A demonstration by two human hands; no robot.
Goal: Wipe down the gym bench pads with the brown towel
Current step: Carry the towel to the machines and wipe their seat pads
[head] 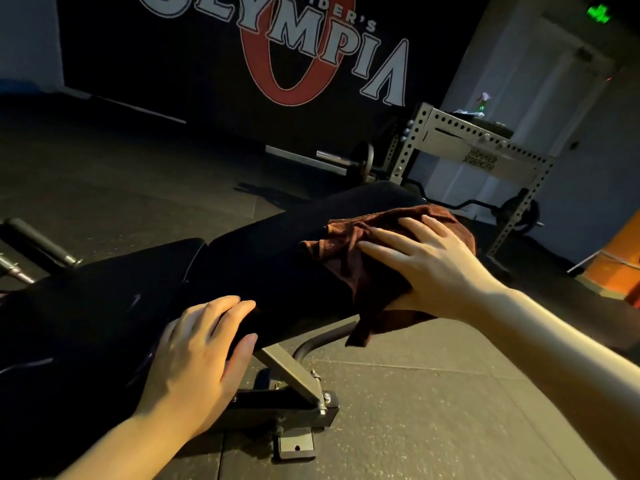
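A black gym bench runs from lower left to upper right, with a long back pad (273, 258) and a seat pad (104, 292) split by a narrow gap. The brown towel (349, 258) lies crumpled over the right part of the back pad, one corner hanging off the near edge. My right hand (422, 258) presses flat on the towel with fingers spread. My left hand (201, 355) rests on the near edge of the pad by the gap, fingers laid on top and thumb against the side.
The bench's grey steel frame and bracket (294, 379) stand on the rubber floor below my left hand. A barbell (346, 164) and a perforated rack (485, 157) stand behind the bench. A roller handle (38, 240) sticks out at far left.
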